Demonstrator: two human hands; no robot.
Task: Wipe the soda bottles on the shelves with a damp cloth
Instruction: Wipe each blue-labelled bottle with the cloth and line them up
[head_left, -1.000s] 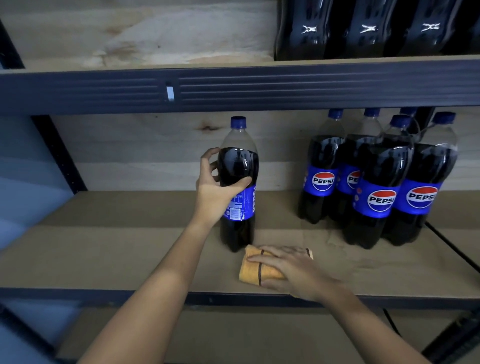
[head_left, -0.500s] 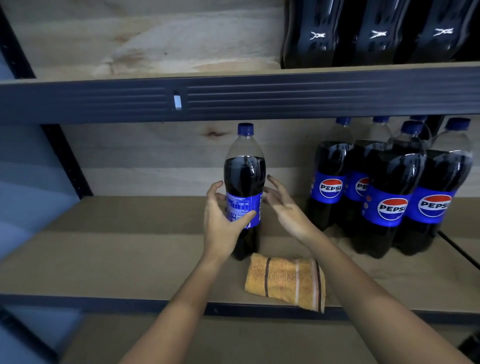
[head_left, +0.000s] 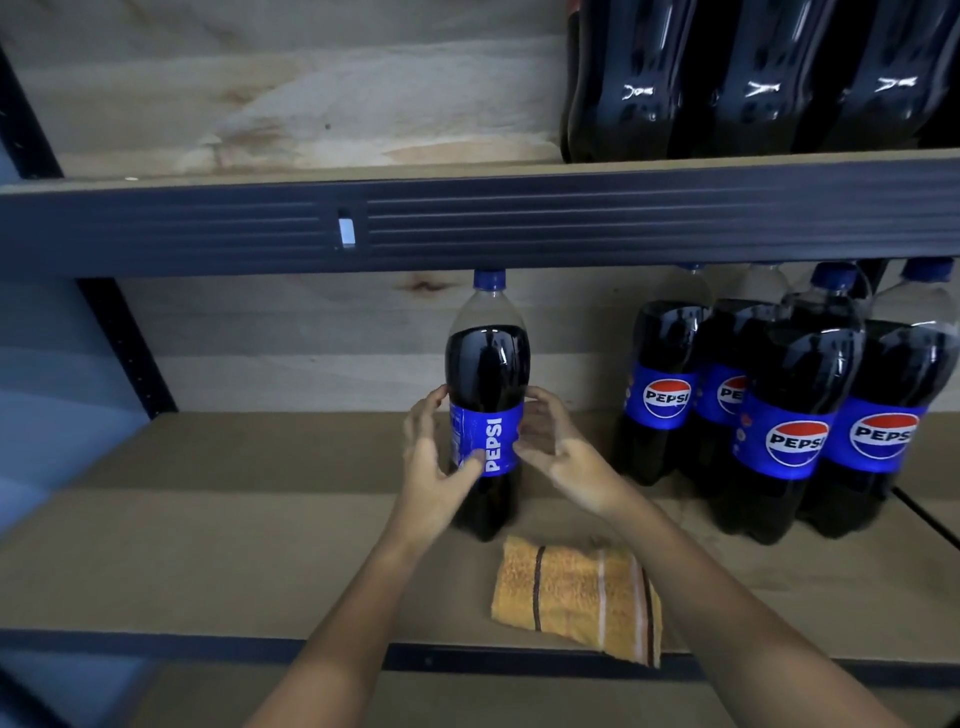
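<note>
Shop stockroom: racked shelves (head_left: 467, 228) of Pepsi bottles (head_left: 795, 415)

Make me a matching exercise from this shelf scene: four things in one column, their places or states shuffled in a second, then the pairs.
Things
1. lone bottle
2. striped cloth
3. bottle cluster
4. dark bottles

Places or states
A. on the upper shelf, right
B. held between the left hand and right hand
C. lying untouched near the lower shelf's front edge
D. standing together on the lower shelf, right

Pairs: 1-B, 2-C, 3-D, 4-A
</note>
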